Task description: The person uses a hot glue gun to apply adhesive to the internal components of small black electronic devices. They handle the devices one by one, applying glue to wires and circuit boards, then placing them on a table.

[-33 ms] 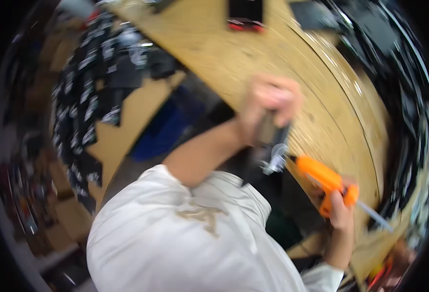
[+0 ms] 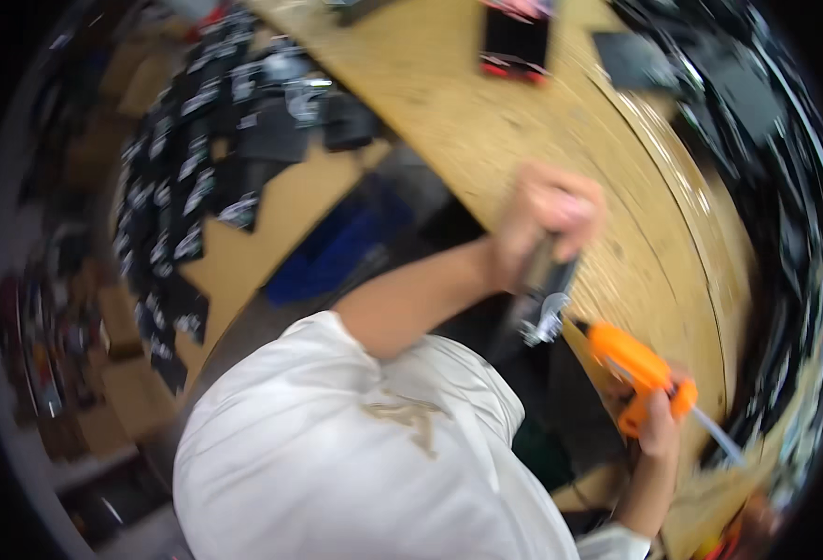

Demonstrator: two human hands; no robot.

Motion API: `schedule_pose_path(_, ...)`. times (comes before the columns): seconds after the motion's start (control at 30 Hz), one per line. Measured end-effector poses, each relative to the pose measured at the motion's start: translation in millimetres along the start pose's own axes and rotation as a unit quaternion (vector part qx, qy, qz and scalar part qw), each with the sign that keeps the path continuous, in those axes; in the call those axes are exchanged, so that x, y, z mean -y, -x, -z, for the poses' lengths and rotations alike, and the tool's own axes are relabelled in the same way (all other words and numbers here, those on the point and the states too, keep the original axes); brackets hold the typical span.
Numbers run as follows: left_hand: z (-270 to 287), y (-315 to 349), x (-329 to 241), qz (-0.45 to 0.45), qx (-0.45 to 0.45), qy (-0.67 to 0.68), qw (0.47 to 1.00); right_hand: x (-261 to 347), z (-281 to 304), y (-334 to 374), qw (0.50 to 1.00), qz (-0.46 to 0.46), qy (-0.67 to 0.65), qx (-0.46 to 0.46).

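My left hand (image 2: pixel 553 217) is closed round the top of a black flat piece (image 2: pixel 553 280), blurred by motion, which hangs tilted over the table edge. A shiny silver-white decoration (image 2: pixel 546 319) sits at the lower end of that piece. My right hand (image 2: pixel 658 418) grips an orange glue gun (image 2: pixel 633 362) with a whitish glue stick (image 2: pixel 716 435) poking out of its back. The gun's dark nozzle (image 2: pixel 576 325) points at the decoration, very close to it; whether they touch I cannot tell.
Beyond my left hand, a black and red object (image 2: pixel 516 42) lies on the wooden table (image 2: pixel 421 84). Many black pieces with silvery decorations (image 2: pixel 187 187) cover a board at the left. Dark flat pieces (image 2: pixel 747 93) pile up along the right. A blue container (image 2: pixel 323 257) is below the table edge.
The whole scene has shifted right and slightly down in the picture. Both hands keep their grips, and the glue gun stays by the decoration.
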State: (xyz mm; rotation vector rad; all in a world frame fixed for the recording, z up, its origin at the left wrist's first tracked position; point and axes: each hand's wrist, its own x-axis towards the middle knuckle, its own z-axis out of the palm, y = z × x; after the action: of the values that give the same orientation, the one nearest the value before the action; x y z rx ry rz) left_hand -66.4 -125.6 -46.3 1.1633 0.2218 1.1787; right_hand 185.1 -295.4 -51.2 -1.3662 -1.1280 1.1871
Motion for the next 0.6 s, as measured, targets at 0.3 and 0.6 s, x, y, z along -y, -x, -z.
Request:
schedule_pose_path(0.3,122,88,-169,-0.171,-0.327,-0.289,0.883,11,3,-18,0.978,-0.09,-0.189,-0.016)
schedule_pose_path(0.6,247,185,-327,-0.283,-0.484,-0.795,0.231,3,9,-24,0.987,-0.072,-0.143,-0.005)
